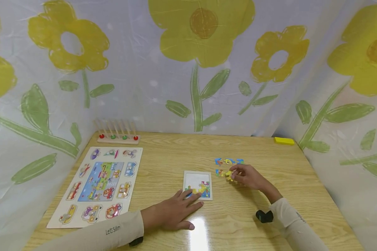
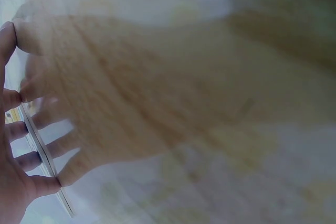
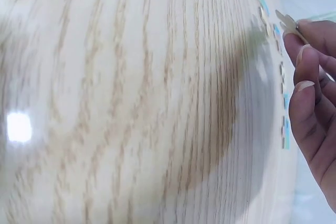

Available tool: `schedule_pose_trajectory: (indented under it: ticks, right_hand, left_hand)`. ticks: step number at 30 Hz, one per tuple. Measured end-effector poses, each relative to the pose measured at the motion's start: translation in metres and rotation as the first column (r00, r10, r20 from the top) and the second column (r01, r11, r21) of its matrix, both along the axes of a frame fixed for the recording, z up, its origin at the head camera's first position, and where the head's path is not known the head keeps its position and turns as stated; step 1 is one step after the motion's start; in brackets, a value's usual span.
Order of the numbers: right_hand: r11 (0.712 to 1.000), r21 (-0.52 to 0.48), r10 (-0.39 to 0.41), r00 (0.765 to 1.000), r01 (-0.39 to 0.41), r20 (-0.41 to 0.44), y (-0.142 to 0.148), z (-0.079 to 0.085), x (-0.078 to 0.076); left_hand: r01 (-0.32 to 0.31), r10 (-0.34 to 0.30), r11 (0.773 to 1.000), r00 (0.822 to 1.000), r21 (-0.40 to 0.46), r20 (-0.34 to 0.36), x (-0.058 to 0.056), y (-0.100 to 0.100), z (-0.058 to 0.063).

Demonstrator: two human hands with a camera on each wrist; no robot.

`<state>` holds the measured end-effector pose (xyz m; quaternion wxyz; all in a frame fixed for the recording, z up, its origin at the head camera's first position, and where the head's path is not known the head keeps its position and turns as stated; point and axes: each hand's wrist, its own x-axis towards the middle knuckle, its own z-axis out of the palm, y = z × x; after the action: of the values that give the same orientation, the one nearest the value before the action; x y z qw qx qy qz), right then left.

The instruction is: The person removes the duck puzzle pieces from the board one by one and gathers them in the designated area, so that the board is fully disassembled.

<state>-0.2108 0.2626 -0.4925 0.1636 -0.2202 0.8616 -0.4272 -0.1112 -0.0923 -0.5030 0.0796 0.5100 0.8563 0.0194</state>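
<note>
My left hand [image 1: 179, 211] lies with its fingers spread, fingertips on the near edge of a small white-framed jigsaw tray [image 1: 198, 172]. Colourful pieces [image 1: 205, 188] fill the tray's lower part; its upper part is bare white. In the left wrist view the fingertips touch the thin edge of the tray [image 2: 39, 142]. Over to the right, my right hand [image 1: 249, 177] pinches a yellow jigsaw piece [image 1: 229, 175] between thumb and fingers. The right wrist view shows this piece [image 3: 287, 23] edge-on, raised above the table. Loose jigsaw pieces [image 1: 228, 161] lie in a row just beyond that hand.
A large vehicle picture board [image 1: 135, 167] lies at the left of the wooden table. Behind it stands a pegged rack [image 1: 117, 141] with red and green beads. A yellow block [image 1: 284, 141] sits at the far right corner. Flower-printed cloth [image 1: 128, 87] surrounds the table.
</note>
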Motion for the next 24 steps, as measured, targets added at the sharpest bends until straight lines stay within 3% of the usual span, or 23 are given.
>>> schedule_pose_trajectory:
  ticks: [5, 12, 24]
  right_hand:
    - [1.000, -0.002, -0.016, 1.000, 0.016, -0.025, 0.0024, -0.0007, -0.0020]
    - [0.998, -0.018, -0.058, 0.998, 0.058, 0.005, 0.0027, -0.0021, -0.0045]
    - [0.988, 0.087, -0.123, 0.990, 0.130, -0.074, -0.0020, -0.0049, -0.0061]
  left_hand:
    - [-0.001, 0.001, 1.000, 1.000, -0.003, -0.003, -0.0004, 0.0000, -0.0007]
    - [0.001, -0.001, 1.000, 1.000, -0.007, -0.008, -0.0005, -0.0004, -0.0010]
    - [0.003, -0.003, 1.000, 1.000, -0.003, 0.001, -0.0003, -0.0005, -0.0005]
